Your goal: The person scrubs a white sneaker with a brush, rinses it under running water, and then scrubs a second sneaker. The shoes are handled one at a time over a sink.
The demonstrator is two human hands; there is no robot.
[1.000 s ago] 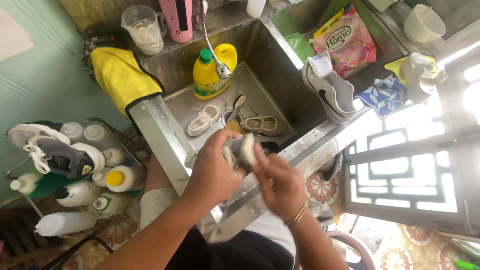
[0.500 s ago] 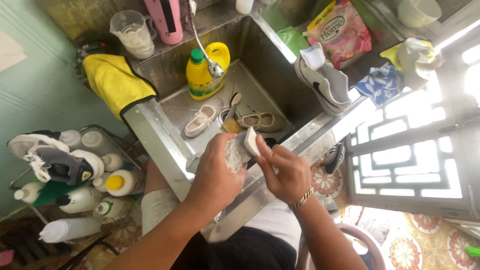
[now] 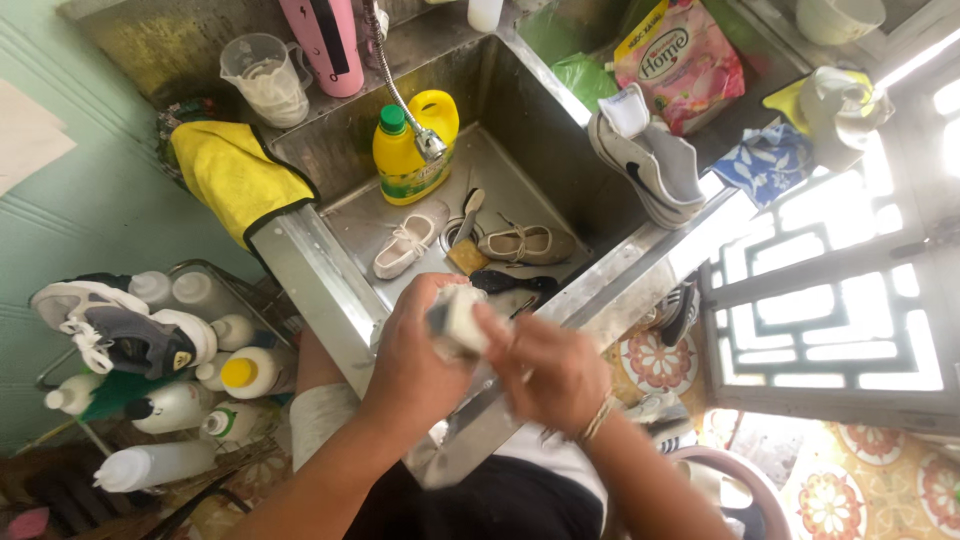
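Both hands meet over the near rim of the steel sink (image 3: 600,290). The left hand (image 3: 420,350) has its fingers closed around a small pale object (image 3: 462,318), blurred, with a dark edge on its left side; what it is cannot be told. The right hand (image 3: 545,365) presses against the same object from the right, fingers curled onto it, a thin bracelet (image 3: 598,418) at the wrist. In the sink basin, well apart from the hands: a yellow bottle with green cap (image 3: 410,150) standing upright under the tap (image 3: 425,140), a white shoe (image 3: 405,245), a beige shoe (image 3: 527,243), a dark insole (image 3: 510,283) just beyond the hands. On the sink's right edge a grey-and-white sneaker (image 3: 645,165) rests tilted. Left of the sink a yellow cloth (image 3: 235,175) is draped over the corner, and a clear measuring jug (image 3: 262,80) stands behind it. Lower left, a wire rack (image 3: 215,285) holds several white bottles, and a grey sneaker (image 3: 125,335) lies on top of it.
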